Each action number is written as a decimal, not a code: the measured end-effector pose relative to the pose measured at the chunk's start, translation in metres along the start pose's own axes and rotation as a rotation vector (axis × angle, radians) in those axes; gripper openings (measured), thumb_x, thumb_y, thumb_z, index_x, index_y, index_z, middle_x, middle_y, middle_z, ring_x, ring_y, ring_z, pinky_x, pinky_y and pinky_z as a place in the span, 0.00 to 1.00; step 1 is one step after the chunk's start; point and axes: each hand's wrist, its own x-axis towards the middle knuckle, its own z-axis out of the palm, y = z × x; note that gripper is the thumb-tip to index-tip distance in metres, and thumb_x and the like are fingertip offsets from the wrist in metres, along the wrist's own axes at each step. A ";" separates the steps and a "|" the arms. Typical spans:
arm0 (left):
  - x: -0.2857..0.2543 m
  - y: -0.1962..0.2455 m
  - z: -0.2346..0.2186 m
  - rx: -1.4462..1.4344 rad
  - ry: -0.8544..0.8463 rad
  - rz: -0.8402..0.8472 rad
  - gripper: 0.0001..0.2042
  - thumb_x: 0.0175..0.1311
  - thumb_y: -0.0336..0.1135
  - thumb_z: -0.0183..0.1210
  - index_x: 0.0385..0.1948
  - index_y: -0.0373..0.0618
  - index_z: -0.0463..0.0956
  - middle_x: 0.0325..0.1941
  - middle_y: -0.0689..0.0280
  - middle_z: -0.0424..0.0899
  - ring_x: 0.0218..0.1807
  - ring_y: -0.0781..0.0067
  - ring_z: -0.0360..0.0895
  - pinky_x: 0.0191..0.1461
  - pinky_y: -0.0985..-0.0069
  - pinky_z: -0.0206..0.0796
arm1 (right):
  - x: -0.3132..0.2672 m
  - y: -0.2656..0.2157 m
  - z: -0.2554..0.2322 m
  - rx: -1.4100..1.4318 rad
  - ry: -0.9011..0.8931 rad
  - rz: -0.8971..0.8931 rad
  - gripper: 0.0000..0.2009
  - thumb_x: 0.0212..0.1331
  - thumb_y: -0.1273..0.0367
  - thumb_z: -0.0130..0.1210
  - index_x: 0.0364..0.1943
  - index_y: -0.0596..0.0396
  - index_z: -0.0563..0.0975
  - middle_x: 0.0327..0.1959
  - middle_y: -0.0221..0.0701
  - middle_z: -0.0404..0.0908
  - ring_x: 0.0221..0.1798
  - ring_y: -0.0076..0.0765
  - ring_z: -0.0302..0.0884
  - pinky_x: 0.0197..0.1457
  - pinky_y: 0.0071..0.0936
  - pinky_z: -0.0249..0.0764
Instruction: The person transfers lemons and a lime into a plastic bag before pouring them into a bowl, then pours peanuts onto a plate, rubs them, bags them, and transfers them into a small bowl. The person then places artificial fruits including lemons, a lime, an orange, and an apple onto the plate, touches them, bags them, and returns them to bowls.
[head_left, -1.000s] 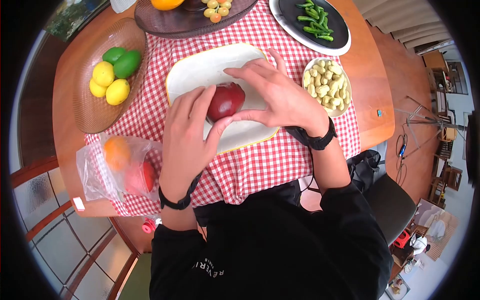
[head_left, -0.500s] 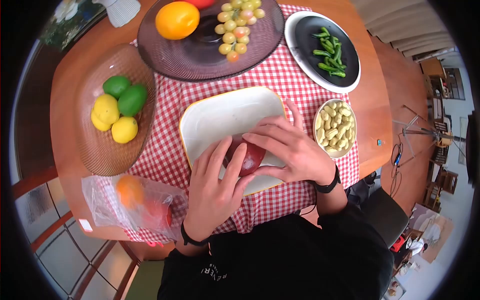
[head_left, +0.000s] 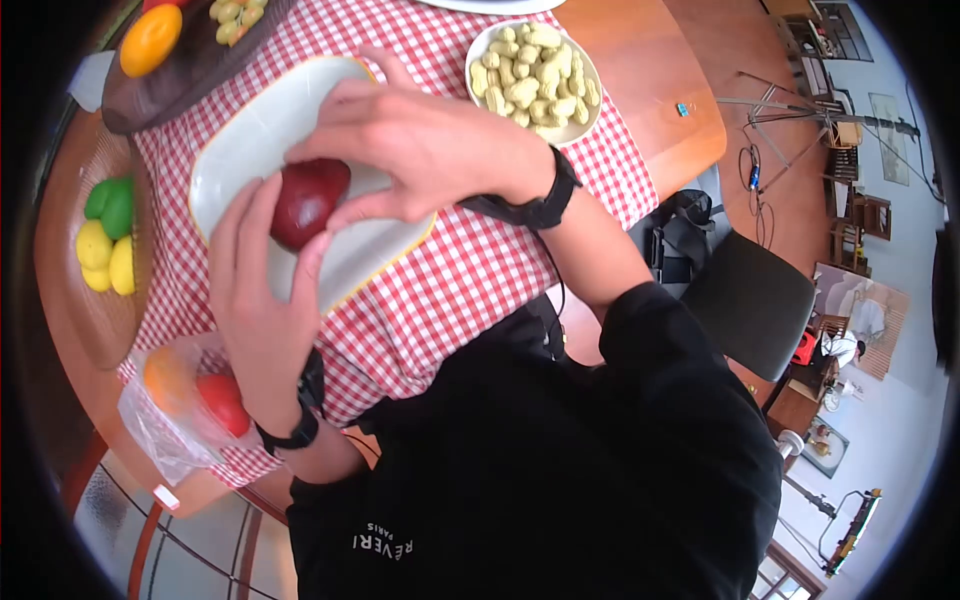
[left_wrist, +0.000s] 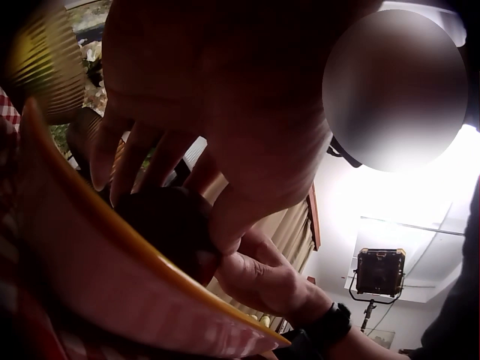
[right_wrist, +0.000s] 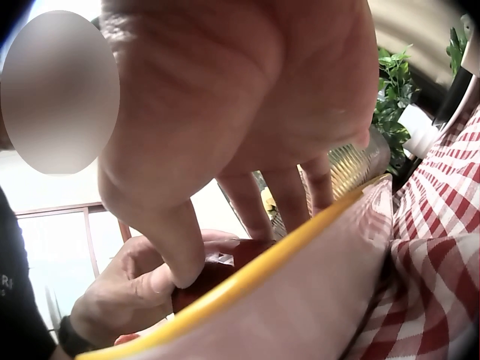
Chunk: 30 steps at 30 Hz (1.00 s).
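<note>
A dark red, glossy, rounded fruit (head_left: pixel 310 203) sits in a white rectangular dish (head_left: pixel 243 122) with a yellow rim. My left hand (head_left: pixel 260 300) holds its left side, fingers along it and thumb at the near end. From the right, my right hand (head_left: pixel 415 145) grips it with fingers over the far side and thumb close to the left thumb. In the left wrist view the fruit (left_wrist: pixel 169 221) shows dark between fingers and thumb, behind the rim. The right wrist view shows part of the fruit (right_wrist: pixel 247 253) under the right hand; the dish wall hides its underside.
A bowl of peanuts (head_left: pixel 535 80) stands right of the dish. At left are a plate with lemons (head_left: pixel 95 245) and green fruit (head_left: pixel 110 203), plus a plastic bag (head_left: pixel 160 430) of fruit. A purple plate (head_left: pixel 190 75) is at far left, on the checked cloth (head_left: pixel 450 290).
The head view has swung, so the table appears shifted and turned. Both hands stay around the red fruit in the dish; the fingers have shifted on it, the right ones now toward its far side.
</note>
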 end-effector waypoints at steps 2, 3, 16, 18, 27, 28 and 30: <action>-0.001 -0.006 -0.001 0.018 0.009 0.048 0.24 0.66 0.33 0.71 0.63 0.42 0.79 0.63 0.53 0.82 0.65 0.46 0.80 0.66 0.58 0.76 | 0.001 -0.003 0.000 -0.004 -0.045 0.020 0.28 0.62 0.49 0.69 0.58 0.54 0.83 0.43 0.37 0.86 0.57 0.47 0.82 0.76 0.71 0.54; -0.001 -0.009 -0.001 0.013 0.013 0.040 0.24 0.66 0.33 0.71 0.63 0.42 0.79 0.63 0.53 0.82 0.65 0.46 0.80 0.66 0.58 0.76 | 0.004 -0.005 -0.005 -0.006 -0.109 0.049 0.29 0.63 0.51 0.69 0.62 0.54 0.81 0.48 0.38 0.86 0.60 0.47 0.81 0.78 0.74 0.53; 0.000 -0.010 -0.003 -0.097 0.030 -0.026 0.24 0.64 0.31 0.72 0.62 0.40 0.79 0.61 0.52 0.84 0.62 0.48 0.82 0.66 0.59 0.75 | 0.024 -0.008 -0.016 0.060 -0.220 0.092 0.27 0.64 0.54 0.69 0.59 0.62 0.83 0.48 0.51 0.87 0.53 0.54 0.85 0.62 0.43 0.79; 0.002 -0.012 -0.004 -0.090 0.028 -0.038 0.24 0.65 0.32 0.72 0.62 0.39 0.79 0.61 0.52 0.83 0.62 0.47 0.82 0.65 0.58 0.74 | 0.026 -0.005 -0.010 0.079 -0.180 0.066 0.27 0.63 0.54 0.70 0.57 0.62 0.83 0.46 0.51 0.87 0.51 0.55 0.86 0.59 0.43 0.80; 0.002 -0.008 -0.005 -0.073 0.007 -0.078 0.25 0.67 0.36 0.71 0.63 0.40 0.78 0.61 0.51 0.83 0.63 0.45 0.81 0.65 0.57 0.74 | 0.018 0.007 0.002 0.184 -0.004 0.004 0.26 0.60 0.54 0.72 0.54 0.62 0.84 0.45 0.47 0.88 0.52 0.56 0.84 0.62 0.46 0.77; 0.001 -0.007 -0.004 -0.057 0.012 -0.091 0.25 0.66 0.35 0.72 0.64 0.40 0.78 0.62 0.51 0.82 0.64 0.46 0.80 0.65 0.57 0.74 | 0.017 0.008 0.004 0.216 0.004 0.020 0.27 0.61 0.53 0.72 0.55 0.61 0.84 0.47 0.45 0.88 0.53 0.56 0.82 0.65 0.47 0.75; 0.003 -0.005 -0.004 -0.071 0.021 -0.082 0.25 0.65 0.34 0.72 0.64 0.40 0.78 0.63 0.51 0.82 0.64 0.46 0.80 0.66 0.57 0.74 | 0.013 0.007 0.003 0.179 -0.004 0.030 0.28 0.60 0.53 0.71 0.56 0.60 0.83 0.50 0.43 0.87 0.57 0.54 0.81 0.70 0.46 0.70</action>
